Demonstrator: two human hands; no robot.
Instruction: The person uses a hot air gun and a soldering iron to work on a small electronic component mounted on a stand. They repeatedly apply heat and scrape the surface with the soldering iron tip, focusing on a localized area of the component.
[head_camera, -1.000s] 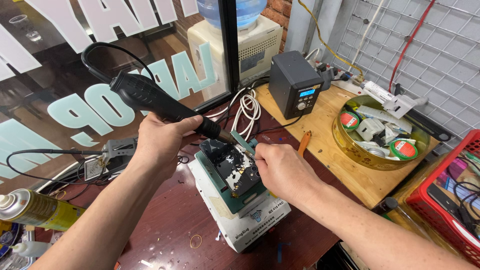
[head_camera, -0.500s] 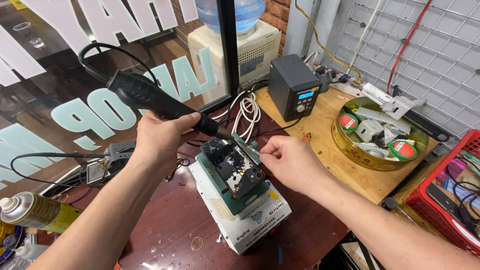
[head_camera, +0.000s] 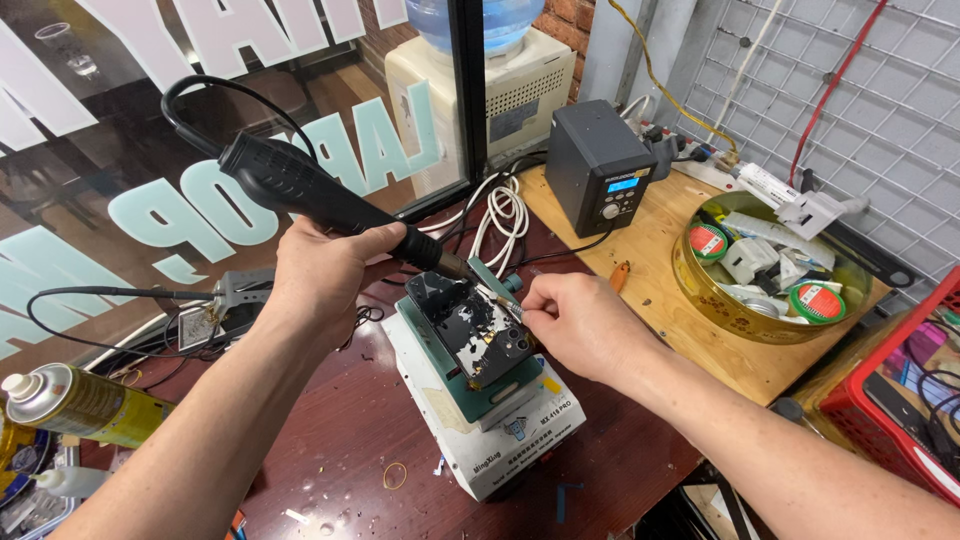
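Observation:
My left hand (head_camera: 325, 275) grips the black handle of a hot-air tool (head_camera: 300, 190), its nozzle aimed down at the top edge of a black phone back (head_camera: 470, 325). The phone lies on a white and green heating pad unit (head_camera: 500, 435). My right hand (head_camera: 580, 325) pinches a thin pair of tweezers (head_camera: 497, 298) whose tip touches the phone's upper edge beside the nozzle. The tool's black cord loops up behind my left hand.
A black control station (head_camera: 600, 170) with a lit display stands on a wooden board (head_camera: 660, 260). Right of it sits a round yellow tin (head_camera: 735, 315) of tape rolls and parts. A red basket (head_camera: 905, 400) is at far right, a spray can (head_camera: 85, 405) at left.
The view has shifted slightly. My right hand has slid a little left and up toward the phone's top edge; the left hand keeps the hot-air tool over the same spot.

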